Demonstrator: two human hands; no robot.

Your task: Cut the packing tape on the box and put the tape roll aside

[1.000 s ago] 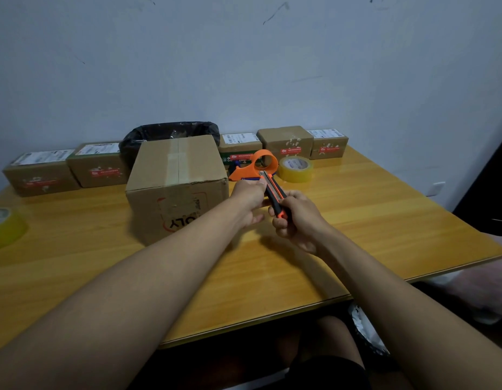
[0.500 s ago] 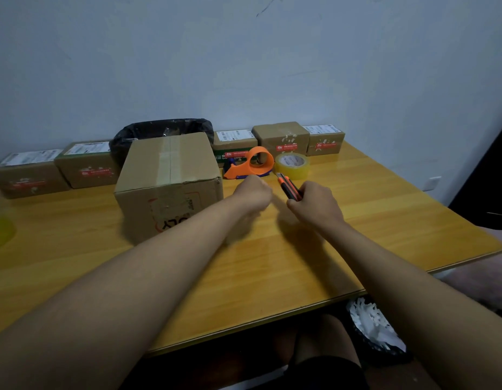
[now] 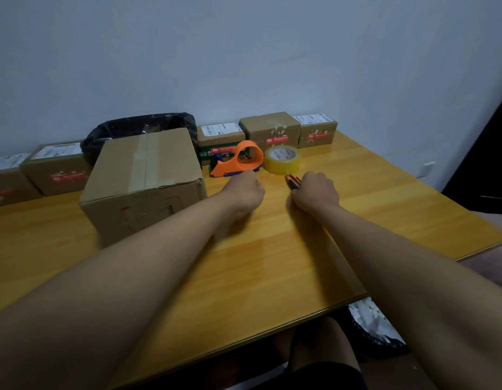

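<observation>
A brown cardboard box (image 3: 144,178) stands on the wooden table (image 3: 272,263) left of centre, a strip of clear packing tape (image 3: 141,159) running along its top seam. My left hand (image 3: 244,190) is a closed fist just right of the box, empty as far as I can see. My right hand (image 3: 316,192) rests low on the table, shut on an orange and black utility knife (image 3: 293,182) whose tip sticks out toward the wall. A yellowish tape roll (image 3: 282,159) lies behind the knife, beside an orange tape dispenser (image 3: 238,161).
Several small labelled parcels (image 3: 269,130) line the wall at the back, with a black-bagged bin (image 3: 140,128) behind the box. More parcels (image 3: 55,167) sit at the far left. The table's front edge runs diagonally on the right, above a crumpled bag (image 3: 370,322) on the floor.
My hands have parted: a second ago the left one touched the knife held above the table. The right hand has carried the knife lower and farther away, toward the tape roll.
</observation>
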